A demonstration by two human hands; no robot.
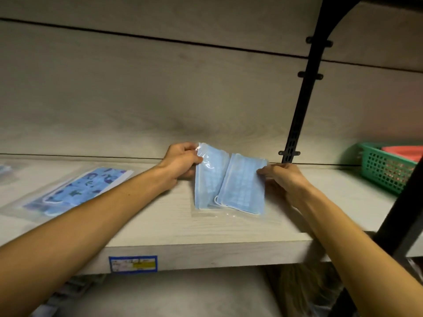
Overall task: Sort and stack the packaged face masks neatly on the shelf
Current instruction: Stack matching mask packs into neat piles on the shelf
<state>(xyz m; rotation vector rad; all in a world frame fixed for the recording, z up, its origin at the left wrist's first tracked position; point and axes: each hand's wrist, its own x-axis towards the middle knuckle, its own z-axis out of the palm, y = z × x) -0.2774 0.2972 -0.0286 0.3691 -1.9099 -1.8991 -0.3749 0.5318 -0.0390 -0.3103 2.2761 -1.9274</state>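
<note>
Label [133, 263] on shelf [206, 248] front edge: print too small and blurred to read. Green basket [384, 167] cut off by right edge; red contents half seen, could not tell what. Pack [4, 170] at far left cut by edge, blurred. Lower shelf items [304, 291] dark, smeared, unidentifiable. My right grip's fingertips [261, 172] hid behind plain blue mask pack [242, 191].

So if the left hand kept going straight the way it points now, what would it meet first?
The left hand points toward the back of the shelf while pinching the plain blue mask pack. Going on, it would probably meet the back wall panel first, though the depth there is unclear.
</note>
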